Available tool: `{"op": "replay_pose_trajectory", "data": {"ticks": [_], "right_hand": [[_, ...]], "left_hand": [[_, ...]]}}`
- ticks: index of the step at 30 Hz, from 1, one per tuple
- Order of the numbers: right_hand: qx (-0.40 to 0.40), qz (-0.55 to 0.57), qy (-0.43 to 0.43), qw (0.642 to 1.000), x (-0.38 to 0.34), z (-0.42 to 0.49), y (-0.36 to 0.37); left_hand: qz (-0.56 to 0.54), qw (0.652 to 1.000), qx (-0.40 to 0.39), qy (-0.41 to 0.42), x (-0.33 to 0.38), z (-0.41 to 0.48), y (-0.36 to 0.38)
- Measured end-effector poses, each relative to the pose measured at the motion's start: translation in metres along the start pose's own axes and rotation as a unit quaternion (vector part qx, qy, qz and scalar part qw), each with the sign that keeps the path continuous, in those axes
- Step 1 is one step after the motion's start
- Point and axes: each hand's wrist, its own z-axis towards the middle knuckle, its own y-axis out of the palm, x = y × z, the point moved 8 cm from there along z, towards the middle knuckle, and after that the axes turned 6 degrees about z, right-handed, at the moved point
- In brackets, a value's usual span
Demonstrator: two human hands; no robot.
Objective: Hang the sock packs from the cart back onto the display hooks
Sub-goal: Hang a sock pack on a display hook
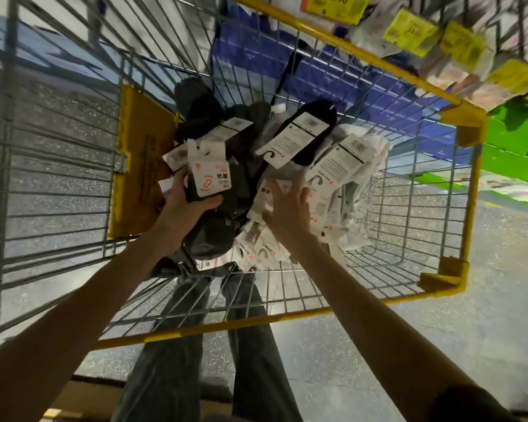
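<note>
I am gripping a dark sock pack (223, 229) in my left hand (183, 205), thumb curling across its glossy card, long axis pointing away from me | right hand (287, 211) is pressing flat, fingers spread, on crinkly white packs (333, 169) just beside | everything is lying in the wire cart (287, 317) | yellow-tagged display (410, 33) is hanging up-right, nearer my right hand

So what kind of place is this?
Probably a shop. There's a wire shopping cart holding sock packs, and yellow price tags hang just beyond it.

Dim; floor glare; edges warped, blurred
</note>
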Motion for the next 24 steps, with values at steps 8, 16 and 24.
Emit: {"op": "replay_pose_trajectory", "data": {"ticks": [8, 16, 24], "right_hand": [[0.041, 0.178, 0.024, 0.983, 0.003, 0.028, -0.005], [0.027, 0.548, 0.105, 0.83, -0.011, -0.018, -0.047], [-0.261, 0.868, 0.119, 0.406, -0.081, -0.072, -0.078]], "left_hand": [[0.018, 0.999, 0.011, 0.046, 0.012, -0.003, 0.001], [0.186, 0.952, 0.135, 0.202, 0.04, -0.022, -0.032], [0.165, 0.933, 0.083, 0.308, 0.083, -0.032, -0.034]]}}
